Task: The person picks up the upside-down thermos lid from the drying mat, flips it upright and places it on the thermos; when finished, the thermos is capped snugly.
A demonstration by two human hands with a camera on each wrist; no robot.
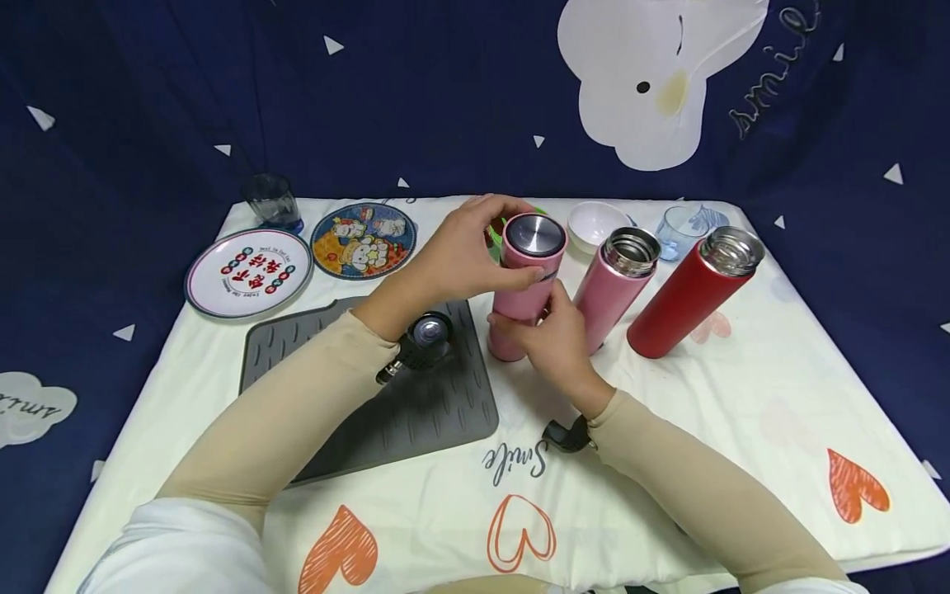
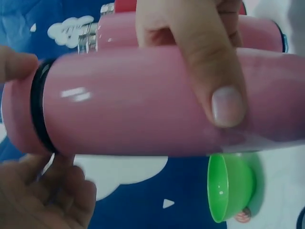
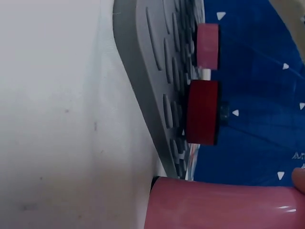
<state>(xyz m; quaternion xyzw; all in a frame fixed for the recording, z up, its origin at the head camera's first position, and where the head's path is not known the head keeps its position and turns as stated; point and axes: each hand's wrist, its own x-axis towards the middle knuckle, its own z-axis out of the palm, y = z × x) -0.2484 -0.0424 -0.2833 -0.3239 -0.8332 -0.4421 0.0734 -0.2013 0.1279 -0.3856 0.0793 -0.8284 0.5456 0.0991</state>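
Observation:
A pink vacuum flask (image 1: 518, 305) with a steel-topped lid (image 1: 536, 234) stands nearly upright at the mat's right edge. My left hand (image 1: 467, 252) grips its lid from the left, thumb in front and fingers behind. Lower down, my right hand (image 1: 557, 342) holds the flask's body, its thumb laid across the pink side in the left wrist view. A dark ring (image 2: 42, 105) runs between lid and body. Just right of my hands lean an open pink flask (image 1: 612, 290) and an open red flask (image 1: 690, 293), steel necks showing.
On the grey ridged mat (image 1: 438, 412), a pink lid (image 3: 208, 46) and a red lid (image 3: 202, 112) show in the right wrist view. Behind are a white plate (image 1: 215, 289), a cartoon disc (image 1: 364, 243), a green bowl (image 2: 231, 186), a white bowl (image 1: 596, 223) and two glasses.

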